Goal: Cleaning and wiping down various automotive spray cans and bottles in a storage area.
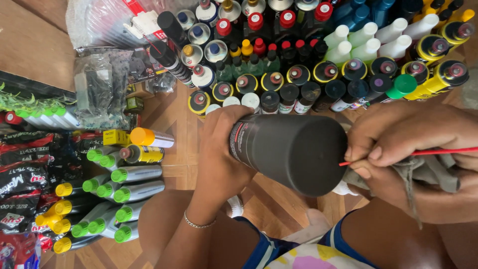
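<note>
Seen from above, a seated person holds a large black spray can [289, 152] over a wooden floor [30, 45], in front of their bare knees. The can lies nearly level, its long axis running left to right across the view and tilting slightly down to the right. Its broad, round black end faces right and a little toward the camera; the other end, with a band of label, points left into the palm. The left hand [221, 159] is wrapped around that left end, fingers curled firmly over the body, with a thin bracelet [199, 222] at the wrist. The right hand [398, 144] sits just beside the can's round end, fingers pinched narrowly together on a thin red straw [423, 152] that runs off to the right edge; the straw's near tip touches or almost touches the rim of the can. Under the same hand a grey cloth [428, 172] is bunched, with a frayed strand hanging down. Beyond the hands, dozens of upright spray cans [279, 60] stand packed together, their caps black, red, white, yellow, blue and green. To the left, a pile of silver cans with green and yellow caps [114, 194] lies on its side, next to black packaged goods [25, 179] and clear plastic bags [99, 89].
</note>
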